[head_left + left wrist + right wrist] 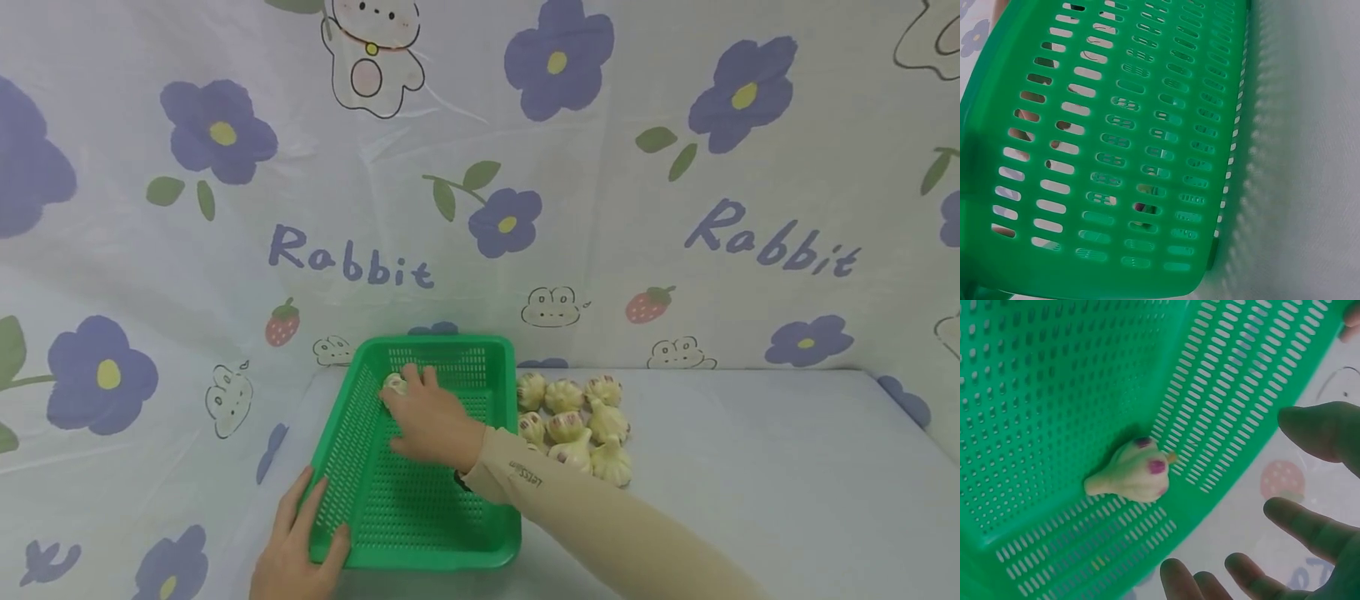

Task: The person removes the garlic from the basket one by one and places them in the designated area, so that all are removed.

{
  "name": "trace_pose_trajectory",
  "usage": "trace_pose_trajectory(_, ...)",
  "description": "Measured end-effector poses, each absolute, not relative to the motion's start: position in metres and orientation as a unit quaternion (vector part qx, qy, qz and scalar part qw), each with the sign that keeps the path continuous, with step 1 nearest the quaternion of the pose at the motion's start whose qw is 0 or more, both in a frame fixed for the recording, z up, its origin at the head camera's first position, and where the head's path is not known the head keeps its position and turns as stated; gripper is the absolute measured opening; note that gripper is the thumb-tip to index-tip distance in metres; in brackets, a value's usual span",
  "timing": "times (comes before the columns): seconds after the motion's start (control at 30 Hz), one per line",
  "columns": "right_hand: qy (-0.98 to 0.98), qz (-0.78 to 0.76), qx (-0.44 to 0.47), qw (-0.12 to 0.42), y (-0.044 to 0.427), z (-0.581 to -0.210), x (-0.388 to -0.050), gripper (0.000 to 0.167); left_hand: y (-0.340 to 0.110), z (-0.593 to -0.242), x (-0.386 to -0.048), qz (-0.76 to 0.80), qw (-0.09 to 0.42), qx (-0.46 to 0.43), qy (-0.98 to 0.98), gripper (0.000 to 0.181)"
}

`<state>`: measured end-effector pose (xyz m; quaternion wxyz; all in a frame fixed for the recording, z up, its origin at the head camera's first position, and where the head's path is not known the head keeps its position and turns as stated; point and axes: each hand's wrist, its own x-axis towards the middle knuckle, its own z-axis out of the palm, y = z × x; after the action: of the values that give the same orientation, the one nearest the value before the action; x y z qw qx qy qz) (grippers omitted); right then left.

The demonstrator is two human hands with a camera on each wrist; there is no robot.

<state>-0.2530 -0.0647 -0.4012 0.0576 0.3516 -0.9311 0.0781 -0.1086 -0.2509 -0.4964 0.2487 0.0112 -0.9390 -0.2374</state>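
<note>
A garlic bulb (1132, 472) with purple patches lies on its side in a corner of the green plastic basket (442, 560). In the head view this bulb (394, 383) is partly hidden by my right hand (435, 421), which reaches into the basket's far left part. Spread fingers (1310, 528) of that hand stand apart from the bulb in the right wrist view. My left hand (296, 546) rests its fingers and thumb on the basket's rim at the near left corner. Slotted basket wall (1100, 156) fills much of the left wrist view.
Several more garlic bulbs (566, 425) stand grouped on the white table (750, 467), close to the basket's right side. My right forearm partly covers the nearest ones. A printed cloth (600, 208) with flowers and rabbits hangs behind the basket.
</note>
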Motion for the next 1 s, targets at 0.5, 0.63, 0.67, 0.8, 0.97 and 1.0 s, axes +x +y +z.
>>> trace_pose_trajectory(0.5, -0.951, 0.079, 0.297, 0.008, -0.098, -0.432, -0.288, 0.06, -0.256, -0.498, -0.107, -0.244, 0.25, 0.005, -0.937, 0.061)
trace_pose_trajectory(0.63, -0.956, 0.101, 0.274, -0.004, -0.097, -0.436, -0.304, 0.056, -0.254, -0.496, -0.112, -0.243, 0.243, 0.007, -0.939, 0.062)
trace_pose_trajectory(0.67, -0.957, 0.106, 0.269, -0.004, -0.098, -0.437, -0.308, 0.055, -0.253, -0.496, -0.113, -0.243, 0.242, 0.008, -0.939, 0.062)
trace_pose_trajectory(0.8, -0.958, 0.107, 0.264, 0.013, -0.102, -0.444, -0.321, 0.058, -0.252, -0.495, -0.116, -0.239, 0.255, 0.009, -0.937, 0.062)
trace_pose_trajectory(0.97, -0.96, 0.08, 0.268, 0.027, -0.112, -0.458, -0.333, 0.057, -0.254, -0.498, -0.114, -0.224, 0.274, -0.002, -0.935, 0.061)
trace_pose_trajectory(1.0, -0.96, 0.079, 0.267, 0.027, -0.114, -0.46, -0.334, 0.057, -0.255, -0.499, -0.113, -0.22, 0.278, -0.007, -0.935, 0.062)
